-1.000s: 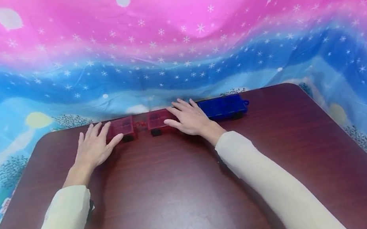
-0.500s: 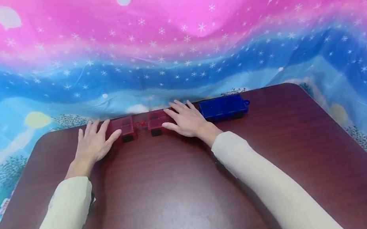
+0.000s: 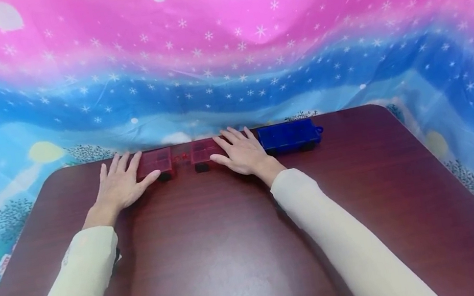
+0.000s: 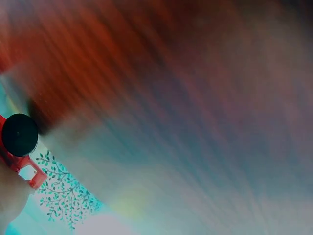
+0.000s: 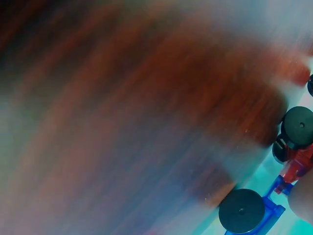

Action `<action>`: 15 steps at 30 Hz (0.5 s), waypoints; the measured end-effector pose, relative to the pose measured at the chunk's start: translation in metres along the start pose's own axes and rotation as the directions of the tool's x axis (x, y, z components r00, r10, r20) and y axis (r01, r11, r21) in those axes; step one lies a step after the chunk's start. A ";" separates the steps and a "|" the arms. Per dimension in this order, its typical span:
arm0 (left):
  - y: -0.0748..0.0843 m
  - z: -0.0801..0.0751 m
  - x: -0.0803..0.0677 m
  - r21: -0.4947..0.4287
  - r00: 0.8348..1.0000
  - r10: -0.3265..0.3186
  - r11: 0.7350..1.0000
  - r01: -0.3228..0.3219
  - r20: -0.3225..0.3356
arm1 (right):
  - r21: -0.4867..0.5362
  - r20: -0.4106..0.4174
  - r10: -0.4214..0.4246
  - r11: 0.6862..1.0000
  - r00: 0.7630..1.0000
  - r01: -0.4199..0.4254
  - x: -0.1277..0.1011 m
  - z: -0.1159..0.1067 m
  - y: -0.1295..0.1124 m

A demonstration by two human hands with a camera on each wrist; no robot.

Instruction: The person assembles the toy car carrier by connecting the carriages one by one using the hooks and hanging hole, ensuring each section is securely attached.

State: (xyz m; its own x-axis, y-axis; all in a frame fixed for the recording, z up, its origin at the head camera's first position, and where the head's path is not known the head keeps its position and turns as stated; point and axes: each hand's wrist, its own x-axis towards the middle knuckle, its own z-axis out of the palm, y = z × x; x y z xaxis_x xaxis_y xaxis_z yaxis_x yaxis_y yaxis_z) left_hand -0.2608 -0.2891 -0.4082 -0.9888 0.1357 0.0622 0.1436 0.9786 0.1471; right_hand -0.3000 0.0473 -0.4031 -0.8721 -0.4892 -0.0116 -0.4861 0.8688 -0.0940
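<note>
2 red cars (image 3: 179, 158) are flanked end-on by flat, open hands: left hand (image 3: 119, 186), right hand (image 3: 242, 153); their axis runs left-right.

Head view overhead; wrist views low, perhaps table-level, blurred.

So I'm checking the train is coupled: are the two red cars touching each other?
Apart. The head view shows a gap between the left red car and the right red car, bridged only by small red couplers.
</note>
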 end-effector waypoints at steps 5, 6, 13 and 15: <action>-0.002 -0.002 -0.001 -0.026 1.000 -0.012 1.000 0.012 -0.003 | -0.006 0.004 0.008 1.000 1.000 -0.008 0.001 0.001 0.000; -0.002 -0.003 -0.002 -0.032 1.000 -0.015 0.999 0.015 0.000 | -0.006 0.002 0.008 1.000 1.000 -0.008 0.001 0.002 0.000; -0.001 -0.004 -0.003 -0.080 1.000 -0.022 0.997 0.023 0.005 | -0.028 -0.006 0.003 1.000 1.000 -0.004 0.003 0.002 -0.001; -0.002 -0.003 -0.003 -0.085 1.000 -0.025 0.996 0.026 0.012 | -0.026 -0.005 0.003 1.000 1.000 -0.003 0.003 0.003 -0.001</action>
State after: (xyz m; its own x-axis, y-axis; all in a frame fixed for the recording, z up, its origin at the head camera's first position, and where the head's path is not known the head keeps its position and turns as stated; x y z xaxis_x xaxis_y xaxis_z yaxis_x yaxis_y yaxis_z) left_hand -0.2582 -0.2915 -0.4054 -0.9925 0.1126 0.0470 0.1205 0.9652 0.2321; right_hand -0.3017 0.0446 -0.4057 -0.8739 -0.4861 -0.0073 -0.4845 0.8721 -0.0680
